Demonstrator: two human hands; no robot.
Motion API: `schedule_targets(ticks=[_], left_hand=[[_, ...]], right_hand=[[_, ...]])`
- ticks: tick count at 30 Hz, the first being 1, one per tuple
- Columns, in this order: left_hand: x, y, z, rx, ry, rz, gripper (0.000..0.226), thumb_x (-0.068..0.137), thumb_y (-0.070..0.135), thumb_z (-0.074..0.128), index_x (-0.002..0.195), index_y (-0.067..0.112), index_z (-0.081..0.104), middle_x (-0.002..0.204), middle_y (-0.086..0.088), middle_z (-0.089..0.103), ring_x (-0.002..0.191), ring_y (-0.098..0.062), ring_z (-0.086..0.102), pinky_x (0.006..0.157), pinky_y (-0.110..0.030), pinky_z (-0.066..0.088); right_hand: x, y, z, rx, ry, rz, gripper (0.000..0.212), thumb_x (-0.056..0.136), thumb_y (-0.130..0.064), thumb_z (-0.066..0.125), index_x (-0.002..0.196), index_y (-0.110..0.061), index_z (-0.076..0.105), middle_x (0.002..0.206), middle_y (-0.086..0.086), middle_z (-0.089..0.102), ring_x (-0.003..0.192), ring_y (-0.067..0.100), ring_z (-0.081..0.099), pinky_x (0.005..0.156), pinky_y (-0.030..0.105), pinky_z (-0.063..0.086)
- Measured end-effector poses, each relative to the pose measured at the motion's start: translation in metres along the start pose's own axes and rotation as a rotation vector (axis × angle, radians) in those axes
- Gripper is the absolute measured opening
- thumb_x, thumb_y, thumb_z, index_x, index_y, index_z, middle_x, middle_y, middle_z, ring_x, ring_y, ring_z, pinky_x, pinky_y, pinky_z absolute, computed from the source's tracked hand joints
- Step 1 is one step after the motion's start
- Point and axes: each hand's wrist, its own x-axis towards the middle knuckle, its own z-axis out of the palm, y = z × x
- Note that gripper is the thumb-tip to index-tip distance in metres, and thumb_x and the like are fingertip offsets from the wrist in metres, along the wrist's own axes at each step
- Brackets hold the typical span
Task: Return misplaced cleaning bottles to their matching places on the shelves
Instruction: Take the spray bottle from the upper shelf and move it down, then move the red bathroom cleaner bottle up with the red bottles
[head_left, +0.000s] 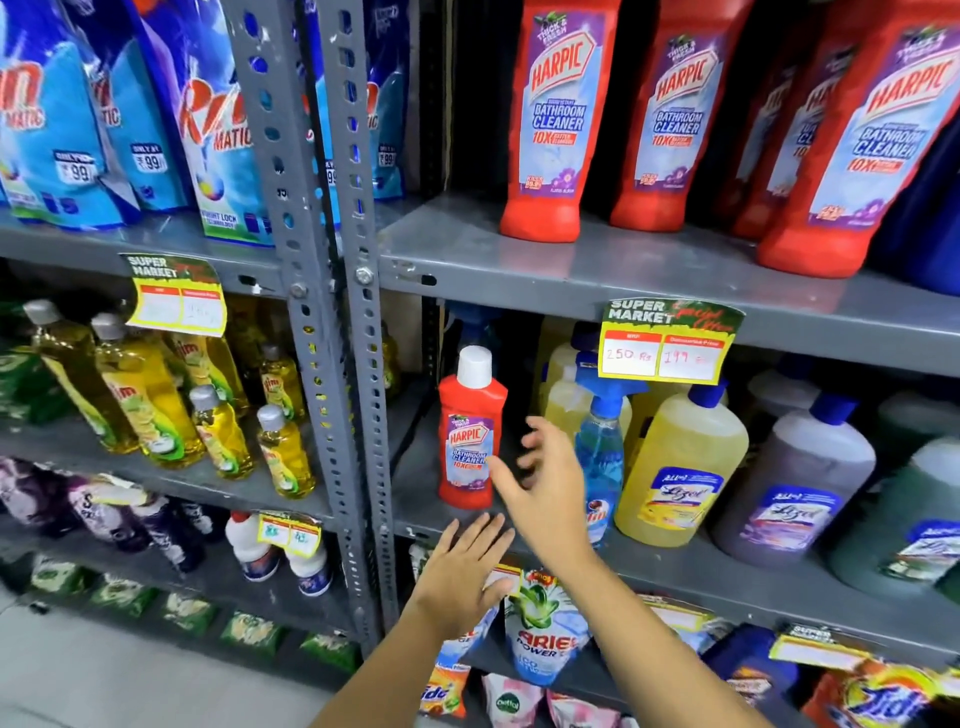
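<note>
The small red bottle (471, 431) reads "HARPIC BATHROOM CLEANER"; the price tag (669, 340) on the shelf edge (519, 288) reads "SUPER MARKET", "250", "199".

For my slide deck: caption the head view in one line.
Both open hands, left and right, reach toward a small red Harpic bottle standing among floor cleaners.

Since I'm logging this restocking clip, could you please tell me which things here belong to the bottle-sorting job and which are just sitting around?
Job:
- small red Harpic bottle, alone among the floor cleaners
- large Harpic bottles on the shelf above, its likely place
- right hand, open, reaching toward it
- left hand, open, empty

Not involved:
- yellow dish-liquid bottles
- blue detergent pouches
- Lizol bottle
</note>
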Motion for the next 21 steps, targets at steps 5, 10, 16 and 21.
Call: schedule_targets(ticks=[5, 10, 16, 21], left_hand=[[0.001, 0.002, -0.001, -0.026, 0.009, -0.018, 0.063, 0.100, 0.053, 0.021, 0.153, 0.024, 0.004, 0.163, 0.002, 0.003, 0.148, -0.015, -0.005, 0.117, -0.043, -0.006], [0.001, 0.005, -0.003, 0.018, -0.001, -0.034, 0.065, 0.100, 0.054, 0.023, 0.153, 0.023, 0.002, 0.163, 0.001, 0.002, 0.148, -0.017, -0.003, 0.118, -0.045, -0.001], [-0.003, 0.009, -0.016, 0.019, -0.044, -0.028, 0.064, 0.101, 0.053, 0.022, 0.153, 0.020, 0.005, 0.163, -0.001, 0.005, 0.148, -0.017, -0.001, 0.119, -0.047, -0.002], [-0.024, 0.009, -0.041, -0.015, 0.049, 0.036, 0.066, 0.099, 0.060, 0.014, 0.153, 0.022, 0.014, 0.163, 0.003, 0.010, 0.148, -0.014, 0.002, 0.113, -0.059, -0.018]], right_hand=[[0.040, 0.006, 0.036, 0.117, -0.212, 0.390, 0.113, 0.068, -0.030, 0.088, 0.152, -0.008, 0.016, 0.144, 0.013, 0.045, 0.132, 0.026, 0.047, 0.108, 0.041, 0.041], [0.054, 0.017, 0.052, 0.029, -0.254, 0.357, 0.062, 0.070, -0.017, 0.086, 0.122, -0.010, 0.053, 0.121, 0.012, 0.066, 0.110, 0.027, 0.064, 0.096, 0.045, 0.051], [0.040, 0.008, 0.041, -0.169, -0.220, 0.164, 0.047, 0.078, -0.020, 0.080, 0.119, -0.014, 0.057, 0.116, 0.007, 0.069, 0.105, 0.023, 0.066, 0.090, 0.038, 0.055], [0.013, -0.043, -0.014, -0.084, -0.159, -0.028, 0.045, 0.077, -0.024, 0.080, 0.117, -0.023, 0.059, 0.108, -0.004, 0.072, 0.098, 0.014, 0.067, 0.086, 0.034, 0.057]])
